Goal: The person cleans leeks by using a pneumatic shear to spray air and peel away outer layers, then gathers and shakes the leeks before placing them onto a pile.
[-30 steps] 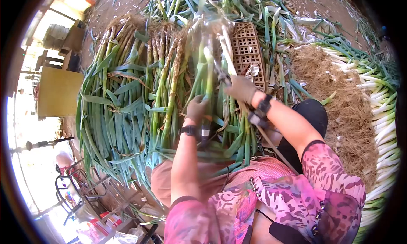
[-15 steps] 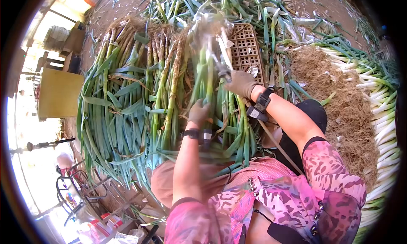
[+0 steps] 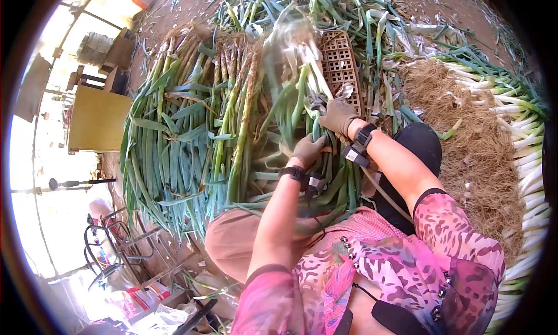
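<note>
My left hand point(image 3: 310, 150), in a grey-brown glove, is closed on the green leaves of a leek point(image 3: 301, 91) in front of my lap. The leek's upper end is smeared in a pale blur. Just right of it, my gloved right hand point(image 3: 339, 117) is wrapped around a grey hose gun point(image 3: 317, 102); its beige hose point(image 3: 386, 194) trails down past my knee. A white stalk point(image 3: 317, 61) lies beyond the right hand. Uncleaned leeks point(image 3: 174, 131) with brownish, rooty ends lie in a thick row to the left.
A brown plastic crate point(image 3: 340, 61) sits beyond my right hand. Stripped leaves point(image 3: 372, 21) litter the ground ahead. On the right lie white leeks point(image 3: 523, 160) with a mass of roots point(image 3: 465, 154). A yellow board point(image 3: 99, 120) and a metal frame point(image 3: 116, 242) stand at left.
My left hand has moved right and slightly down, closer to my right hand, with the leek leaves bending along. My right hand has shifted slightly right. The camera view has shifted a little.
</note>
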A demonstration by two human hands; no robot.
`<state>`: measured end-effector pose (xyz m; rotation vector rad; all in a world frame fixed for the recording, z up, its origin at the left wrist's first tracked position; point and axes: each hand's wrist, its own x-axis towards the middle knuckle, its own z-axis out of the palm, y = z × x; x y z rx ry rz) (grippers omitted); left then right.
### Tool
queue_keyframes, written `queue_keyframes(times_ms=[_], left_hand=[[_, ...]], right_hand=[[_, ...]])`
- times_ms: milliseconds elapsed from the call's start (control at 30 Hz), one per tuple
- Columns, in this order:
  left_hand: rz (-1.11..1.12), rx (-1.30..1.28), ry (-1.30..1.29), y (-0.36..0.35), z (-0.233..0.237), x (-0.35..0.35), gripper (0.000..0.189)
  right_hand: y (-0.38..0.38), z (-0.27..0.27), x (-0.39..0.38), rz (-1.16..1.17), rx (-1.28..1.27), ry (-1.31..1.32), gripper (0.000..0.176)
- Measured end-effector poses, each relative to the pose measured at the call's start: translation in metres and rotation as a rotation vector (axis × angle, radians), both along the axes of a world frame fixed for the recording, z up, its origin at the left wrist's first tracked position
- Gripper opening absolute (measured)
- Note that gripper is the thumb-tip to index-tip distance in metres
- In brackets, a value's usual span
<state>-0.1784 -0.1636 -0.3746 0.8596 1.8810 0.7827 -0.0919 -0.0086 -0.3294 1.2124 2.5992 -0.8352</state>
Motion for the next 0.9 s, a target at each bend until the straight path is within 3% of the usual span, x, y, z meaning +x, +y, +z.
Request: queue_keyframes(times_ms=[100,133,167,200,267,333,367,433,500,600,633,733,900], left_hand=[[-0.131,-0.059,-0.233,-0.012,0.011,-0.012,0.056],[-0.282,-0.156,-0.058,-0.013,0.014,-0.026,0.062],[-0.178,-0.191,-0.004,-0.018,0.015,-0.040,0.060],[-0.072,-0.230,0.050,-0.024,0.031,-0.056,0.059],[0.305,0.018,0.505,-0.037,0.027,-0.094,0.046],[0.438,-0.143,0.919,-0.048,0.029,-0.129,0.033],[0.373,-0.164,0.855,-0.048,0.027,-0.131,0.031],[0.255,-0.209,0.727,-0.057,0.022,-0.131,0.027],[0.191,-0.055,0.665,-0.053,0.005,-0.112,0.028],[0.188,-0.052,0.645,-0.022,-0.001,-0.090,0.039],[0.201,-0.074,0.629,-0.008,0.000,-0.087,0.054],[0.250,-0.297,0.545,0.025,-0.001,-0.085,0.060],[0.212,-0.298,0.351,0.028,-0.004,-0.084,0.049]], right_hand=[[-0.023,0.031,0.016,-0.066,-0.055,0.059,0.048],[-0.026,0.045,0.018,-0.081,-0.088,0.059,0.047],[-0.025,0.033,0.020,-0.100,-0.143,-0.016,0.052],[-0.030,0.022,0.028,-0.124,-0.188,0.074,0.053],[-0.057,0.053,0.035,-0.147,-0.131,0.089,0.051],[-0.078,0.048,0.034,0.075,-0.076,0.155,0.048],[-0.083,0.032,0.031,0.146,-0.103,0.175,0.042],[-0.071,0.035,0.009,0.034,-0.188,0.110,0.046],[-0.050,0.020,-0.012,-0.081,-0.124,0.068,0.047],[-0.043,0.034,-0.024,-0.058,-0.128,0.058,0.048],[-0.046,0.030,-0.023,0.006,-0.112,0.072,0.049],[-0.061,0.015,-0.011,0.063,-0.115,0.098,0.048],[-0.064,0.022,0.000,0.036,-0.161,0.065,0.046]])
